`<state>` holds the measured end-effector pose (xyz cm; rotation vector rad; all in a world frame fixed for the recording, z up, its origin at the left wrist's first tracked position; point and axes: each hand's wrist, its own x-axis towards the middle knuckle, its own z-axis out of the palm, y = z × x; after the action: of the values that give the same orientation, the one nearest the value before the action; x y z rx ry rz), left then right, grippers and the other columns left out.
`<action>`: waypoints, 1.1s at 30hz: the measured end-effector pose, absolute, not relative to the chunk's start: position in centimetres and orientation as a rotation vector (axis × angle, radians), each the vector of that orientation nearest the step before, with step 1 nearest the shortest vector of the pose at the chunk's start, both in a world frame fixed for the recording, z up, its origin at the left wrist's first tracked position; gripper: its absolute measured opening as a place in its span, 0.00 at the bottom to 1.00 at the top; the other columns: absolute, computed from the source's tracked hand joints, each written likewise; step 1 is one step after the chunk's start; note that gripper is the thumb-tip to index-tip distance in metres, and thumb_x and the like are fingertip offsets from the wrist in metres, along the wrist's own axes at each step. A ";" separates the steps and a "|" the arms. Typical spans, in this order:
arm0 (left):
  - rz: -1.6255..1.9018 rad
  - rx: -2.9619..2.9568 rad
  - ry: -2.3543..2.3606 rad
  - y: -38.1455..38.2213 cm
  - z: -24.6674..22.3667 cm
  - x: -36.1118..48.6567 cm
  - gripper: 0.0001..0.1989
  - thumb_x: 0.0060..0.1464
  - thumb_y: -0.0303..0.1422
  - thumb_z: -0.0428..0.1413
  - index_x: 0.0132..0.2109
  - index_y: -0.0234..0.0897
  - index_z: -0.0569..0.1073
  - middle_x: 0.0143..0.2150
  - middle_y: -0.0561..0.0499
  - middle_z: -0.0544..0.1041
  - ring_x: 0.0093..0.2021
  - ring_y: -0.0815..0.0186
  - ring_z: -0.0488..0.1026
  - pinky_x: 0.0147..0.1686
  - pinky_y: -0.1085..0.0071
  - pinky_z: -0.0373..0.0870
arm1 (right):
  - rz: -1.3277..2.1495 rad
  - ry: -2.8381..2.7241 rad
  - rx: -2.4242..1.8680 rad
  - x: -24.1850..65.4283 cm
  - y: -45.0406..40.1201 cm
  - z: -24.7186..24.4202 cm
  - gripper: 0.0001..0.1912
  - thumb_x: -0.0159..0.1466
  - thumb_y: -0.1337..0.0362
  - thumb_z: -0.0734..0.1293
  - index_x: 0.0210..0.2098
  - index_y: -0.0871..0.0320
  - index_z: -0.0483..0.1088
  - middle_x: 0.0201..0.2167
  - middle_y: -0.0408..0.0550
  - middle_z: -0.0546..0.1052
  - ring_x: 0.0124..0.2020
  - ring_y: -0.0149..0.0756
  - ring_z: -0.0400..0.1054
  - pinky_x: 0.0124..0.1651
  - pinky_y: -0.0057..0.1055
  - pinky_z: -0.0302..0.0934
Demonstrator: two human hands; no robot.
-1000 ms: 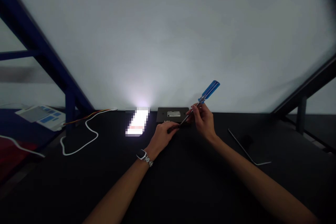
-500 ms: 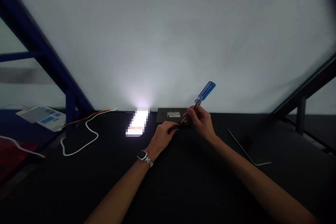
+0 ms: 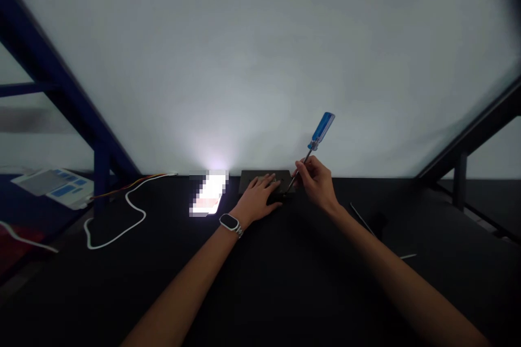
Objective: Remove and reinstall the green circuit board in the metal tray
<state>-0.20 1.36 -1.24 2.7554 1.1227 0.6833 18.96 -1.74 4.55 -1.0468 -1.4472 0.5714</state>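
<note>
Seven items, read from the person's left to right, on a dark tabletop (image 3: 260, 293).

1. Printed sheet (image 3: 77, 188), white with blue blocks, at the far left.
2. White cable (image 3: 140, 209), loosely looped, well apart from the hands.
3. Glowing slab (image 3: 209, 192), blurred out, lighting the wall behind; a useful lamp, though the near edge of the work lies in gloom.
4. Left hand (image 3: 253, 203), watch (image 3: 229, 222) at the wrist: fingers somewhat apart, laid flat over the dark box, thumb angled out towards the tool. Sound bracing; the thumb would be safer tucked clear of the tip's line.
5. Dark box (image 3: 245, 178), lying against the foot of the wall, partly covered by that hand.
6. Screwdriver (image 3: 321, 129), blue-handled, slanting down to the near right part of the box, in the right hand (image 3: 319, 184). Fingertips together, clamped on the shaft below the handle: fine for aiming, weak for force. Light pressure would suit; whether the tip is seated, I cannot tell.
7. Bent rod (image 3: 361, 218), metallic, partly behind the right forearm.
</note>
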 end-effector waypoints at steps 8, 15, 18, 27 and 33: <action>0.718 2.785 1.230 -0.2 -2.7 -1.5 0.29 0.61 0.42 0.53 0.67 0.44 0.58 0.69 0.44 0.58 0.68 0.53 0.54 0.66 0.50 0.46 | 0.531 -1.545 -1.080 17.9 -2.2 4.7 0.16 0.66 0.49 0.62 0.31 0.54 0.64 0.22 0.42 0.74 0.19 0.31 0.68 0.23 0.28 0.62; 0.718 2.772 1.282 -0.9 -2.5 -1.7 0.29 0.61 0.42 0.52 0.66 0.42 0.59 0.69 0.43 0.58 0.69 0.53 0.53 0.66 0.50 0.46 | 0.494 -1.609 -1.054 16.3 -1.4 4.9 0.16 0.67 0.49 0.61 0.29 0.53 0.63 0.21 0.41 0.72 0.19 0.30 0.66 0.24 0.28 0.61; 0.730 2.766 1.276 -0.9 -2.6 -1.8 0.29 0.61 0.42 0.53 0.66 0.43 0.59 0.69 0.43 0.59 0.69 0.53 0.53 0.66 0.50 0.46 | 0.489 -1.611 -1.056 16.0 -0.8 4.4 0.16 0.66 0.49 0.61 0.29 0.53 0.63 0.22 0.41 0.73 0.19 0.30 0.66 0.24 0.28 0.61; 0.734 2.759 1.272 -0.9 -2.7 -1.7 0.27 0.62 0.40 0.52 0.66 0.41 0.60 0.69 0.42 0.59 0.69 0.53 0.53 0.66 0.50 0.45 | 0.528 -1.599 -1.041 16.3 -0.6 3.9 0.17 0.66 0.48 0.61 0.29 0.54 0.62 0.23 0.42 0.74 0.18 0.30 0.66 0.23 0.28 0.61; 0.745 2.765 1.275 -0.9 -2.8 -1.8 0.27 0.62 0.39 0.52 0.66 0.42 0.59 0.69 0.43 0.58 0.69 0.53 0.53 0.66 0.49 0.46 | 0.526 -1.631 -1.048 16.1 -0.6 3.7 0.17 0.66 0.47 0.62 0.29 0.54 0.63 0.23 0.43 0.75 0.19 0.31 0.67 0.24 0.29 0.63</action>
<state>-1.76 -0.95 -2.83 2.7647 1.2748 0.7452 16.12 -0.59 3.74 -1.0483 -1.6306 0.5260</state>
